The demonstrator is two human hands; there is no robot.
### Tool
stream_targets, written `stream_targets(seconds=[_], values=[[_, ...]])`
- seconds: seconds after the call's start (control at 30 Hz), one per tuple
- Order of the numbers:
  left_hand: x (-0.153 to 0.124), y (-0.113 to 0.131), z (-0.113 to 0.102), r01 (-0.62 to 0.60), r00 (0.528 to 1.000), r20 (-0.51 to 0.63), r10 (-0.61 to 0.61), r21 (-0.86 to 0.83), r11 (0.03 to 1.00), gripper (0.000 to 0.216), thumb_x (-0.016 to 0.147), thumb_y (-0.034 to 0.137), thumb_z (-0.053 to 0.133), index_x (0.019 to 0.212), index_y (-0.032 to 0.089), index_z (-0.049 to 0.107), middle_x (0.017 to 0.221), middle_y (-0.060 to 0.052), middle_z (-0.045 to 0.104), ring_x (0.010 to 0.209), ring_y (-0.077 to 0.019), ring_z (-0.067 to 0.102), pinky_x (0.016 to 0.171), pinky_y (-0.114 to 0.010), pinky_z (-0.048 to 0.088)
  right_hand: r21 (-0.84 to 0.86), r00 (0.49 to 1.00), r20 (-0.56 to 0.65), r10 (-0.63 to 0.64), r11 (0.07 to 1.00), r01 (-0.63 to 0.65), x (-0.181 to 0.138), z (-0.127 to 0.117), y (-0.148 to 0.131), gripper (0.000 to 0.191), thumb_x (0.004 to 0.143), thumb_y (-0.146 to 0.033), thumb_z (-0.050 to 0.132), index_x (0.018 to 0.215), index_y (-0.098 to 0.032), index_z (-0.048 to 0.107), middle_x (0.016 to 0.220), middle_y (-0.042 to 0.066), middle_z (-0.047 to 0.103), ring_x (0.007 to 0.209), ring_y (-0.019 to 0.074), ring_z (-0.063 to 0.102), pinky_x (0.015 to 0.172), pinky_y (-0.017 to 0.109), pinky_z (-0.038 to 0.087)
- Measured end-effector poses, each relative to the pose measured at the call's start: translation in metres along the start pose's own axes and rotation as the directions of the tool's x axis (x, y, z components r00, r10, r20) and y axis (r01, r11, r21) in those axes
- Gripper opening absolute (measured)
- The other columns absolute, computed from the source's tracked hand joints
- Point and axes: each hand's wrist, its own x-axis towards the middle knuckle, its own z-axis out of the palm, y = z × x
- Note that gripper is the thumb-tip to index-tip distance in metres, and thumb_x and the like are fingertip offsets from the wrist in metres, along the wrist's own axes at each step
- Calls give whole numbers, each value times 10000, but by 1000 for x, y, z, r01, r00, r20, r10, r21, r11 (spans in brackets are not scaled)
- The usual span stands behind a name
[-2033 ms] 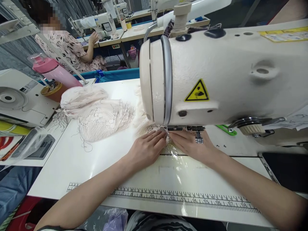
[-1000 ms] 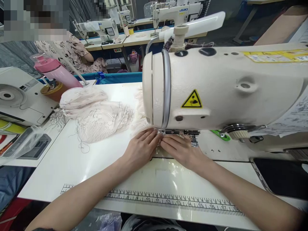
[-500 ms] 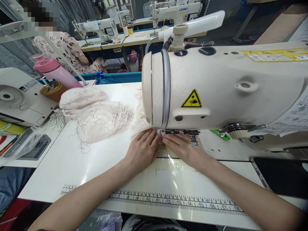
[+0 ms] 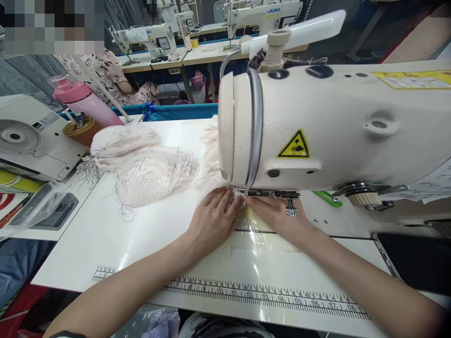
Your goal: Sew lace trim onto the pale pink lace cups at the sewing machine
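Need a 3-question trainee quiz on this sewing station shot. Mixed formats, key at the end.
1. True or false: the left hand and the right hand both lie flat on the table, fingertips close together just under the sewing machine head.
2. Where does the heap of lace fabric lie?
A) to the left of the left hand
B) on the printed ruler at the near edge
C) to the right of the right hand
3. Fill in: the warning sticker on the machine head is ___ in colour.

Key: 1 true; 2 A; 3 yellow.
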Motion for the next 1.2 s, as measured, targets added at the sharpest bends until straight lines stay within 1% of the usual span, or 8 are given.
stream_targets(seconds=[0.2,0.37,0.43,0.5,0.63,0.77,1.0,1.2], values=[[1,0,1,17,1000,15,-17,9,1000,337,927,223,544,1227,104,641,1224,-165,684,1147,-299,653,983,-437,532,64,1000,13,19,998,-20,12,-10,-3,307,953,-266,479,1179,-346,671,1032,10,718,913,200,667,749,339,527],[3,0,2,46,998,41,-46,9,999,345,924,236,562,1238,112,634,1253,-179,666,1149,-297,650,995,-454,519,39,998,47,30,999,-31,24,-24,-8,287,959,-206,446,1036,-311,701,938,16,726,869,183,666,750,317,503],[2,0,2,44,999,26,-44,8,999,341,930,233,559,1238,104,631,1260,-183,662,1159,-300,644,1008,-468,508,-23,999,48,22,1000,-20,24,-25,-10,300,951,-184,447,1067,-315,691,936,12,732,839,182,662,752,327,501],[1,0,3,1,1000,-17,-1,4,1000,312,942,197,541,1220,94,636,1258,-163,670,1176,-284,637,1037,-459,490,-81,999,42,9,997,-6,19,-24,-11,316,947,-177,448,1111,-319,678,953,13,742,814,185,660,755,349,503],[-1,0,3,-81,995,-54,80,-17,997,282,959,111,471,1181,77,641,1230,-123,694,1165,-224,649,1077,-398,474,-152,998,-47,-35,988,28,6,-20,-12,292,942,-266,532,1201,-293,665,1049,48,749,862,201,679,848,394,496],[-1,-1,2,-39,998,-46,38,-12,999,304,960,153,478,1193,44,639,1210,-135,701,1152,-250,658,1061,-399,493,-149,996,-69,-51,988,40,6,-23,-17,291,932,-339,578,1188,-262,690,1083,81,738,929,211,675,947,401,457],[1,-4,2,-9,999,-48,9,-5,1000,319,986,214,448,1167,66,665,1194,-131,709,1124,-257,673,1029,-423,517,-111,1000,-14,15,994,-16,18,-28,-27,339,991,-437,444,1116,-289,722,1071,65,727,854,219,673,868,424,510],[4,-5,3,4,1000,-5,-4,-12,1000,314,974,190,452,1171,67,663,1209,-154,697,1150,-276,659,1017,-442,525,-119,1000,17,26,993,-24,20,-31,-30,337,981,-435,460,1160,-285,704,1075,74,724,970,246,657,910,432,504]])
